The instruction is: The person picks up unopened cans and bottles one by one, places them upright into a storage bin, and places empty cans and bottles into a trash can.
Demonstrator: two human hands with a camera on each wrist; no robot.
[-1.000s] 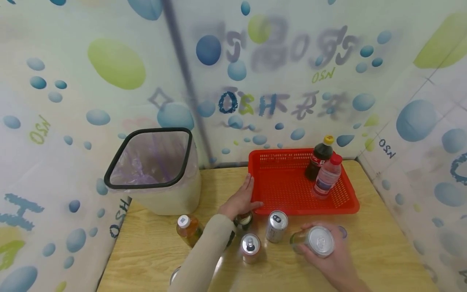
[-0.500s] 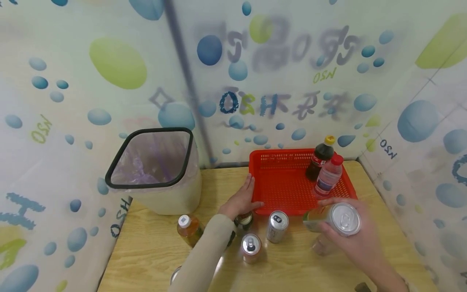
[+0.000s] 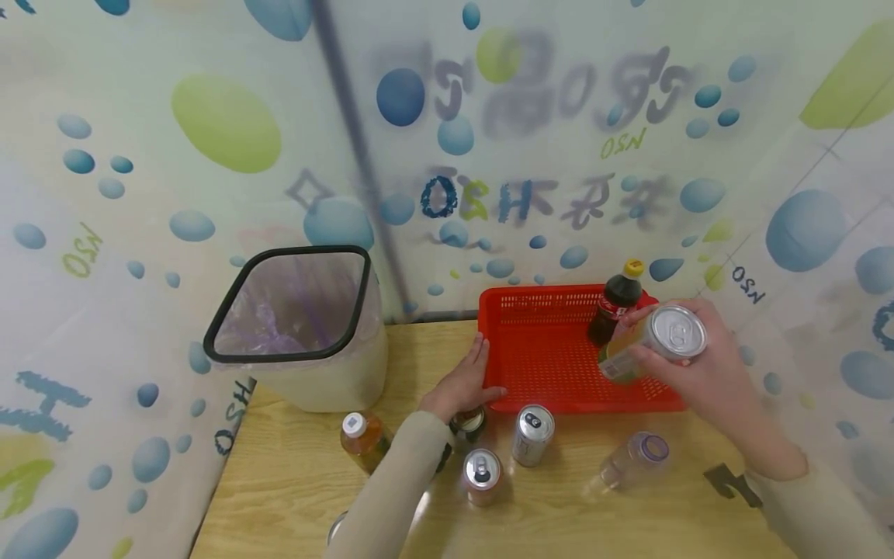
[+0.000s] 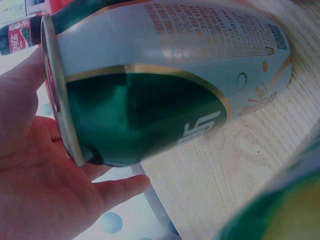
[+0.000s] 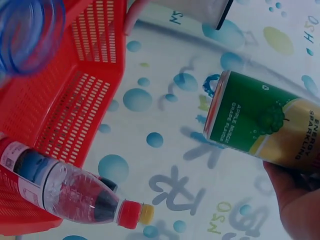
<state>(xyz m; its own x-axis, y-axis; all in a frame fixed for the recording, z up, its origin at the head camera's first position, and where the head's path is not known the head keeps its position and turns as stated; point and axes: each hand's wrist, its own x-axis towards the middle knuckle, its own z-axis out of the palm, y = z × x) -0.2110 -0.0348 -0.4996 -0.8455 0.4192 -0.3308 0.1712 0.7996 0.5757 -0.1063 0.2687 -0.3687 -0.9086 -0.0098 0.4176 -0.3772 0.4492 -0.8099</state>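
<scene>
The right hand (image 3: 708,373), gripping a green-and-gold metal can (image 3: 667,334), has just carried it above the red perforated plastic basket (image 3: 545,365), not yet set down; the left hand (image 3: 461,384), fingers straight, touches the basket's left side.

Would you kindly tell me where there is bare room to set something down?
The basket is bare between the left hand and the cola bottle; so is the table between the silver can and the clear bottle. It is crowded around the left sleeve, with other cans and the amber bottle.
</scene>
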